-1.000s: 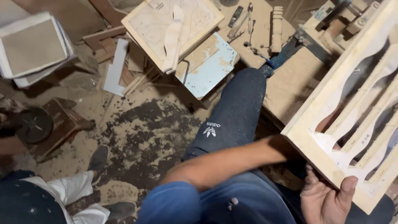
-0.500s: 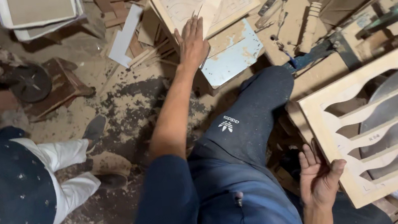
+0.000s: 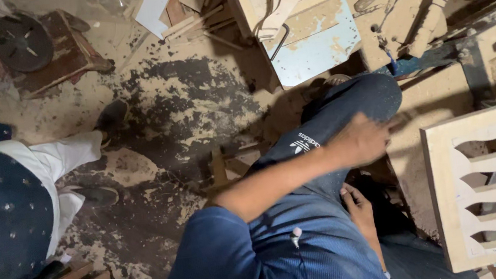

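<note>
Sawdust-covered workshop floor (image 3: 180, 103). Our left hand (image 3: 361, 139) crossed over our knee, blurred, so we couldn't tell its state. Right hand (image 3: 357, 203) was empty, fingers loosely spread. Slotted wooden frame (image 3: 457, 196) sat just right of both, unheld; regripping it likely came next.

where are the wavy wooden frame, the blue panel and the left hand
wavy wooden frame (image 3: 445, 197), head view, its left rail
blue panel (image 3: 318, 45), head view, middle of its face
left hand (image 3: 358, 140), head view, back of the hand

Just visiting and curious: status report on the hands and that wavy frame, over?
Left hand blurred over knee, grip unclear. Right hand low, empty. Frame at right, unheld.
</note>
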